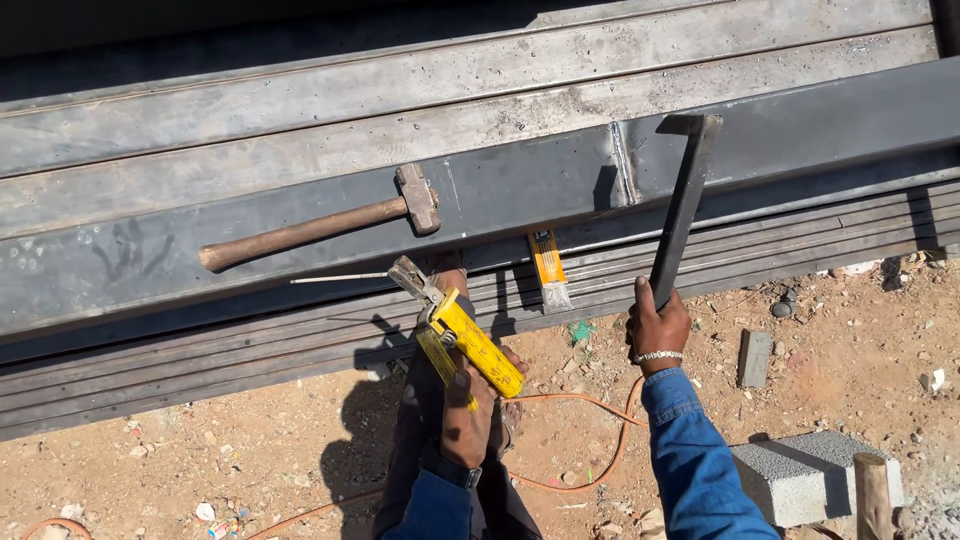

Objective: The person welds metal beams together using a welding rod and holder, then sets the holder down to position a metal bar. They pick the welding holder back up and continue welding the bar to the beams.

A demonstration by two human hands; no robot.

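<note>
My left hand (470, 405) grips a yellow welding electrode holder (470, 345); a thin rod (340, 278) sticks out of its jaws to the left, over the dark steel beams. My right hand (657, 325), with a metal bracelet on the wrist, holds the handle of a dark chipping hammer (683, 205) whose head rests at the weld seam (623, 165) on the large steel beam (300, 225). A wooden-handled sledge hammer (320, 228) lies on that beam to the left. A small brush with a yellow handle (548, 268) lies below the seam.
Long steel beams (400, 90) fill the upper half. Below is sandy ground with an orange cable (570, 440), a grey concrete block (810, 475), a wooden post end (872, 495), a small stone piece (754, 357) and scattered debris.
</note>
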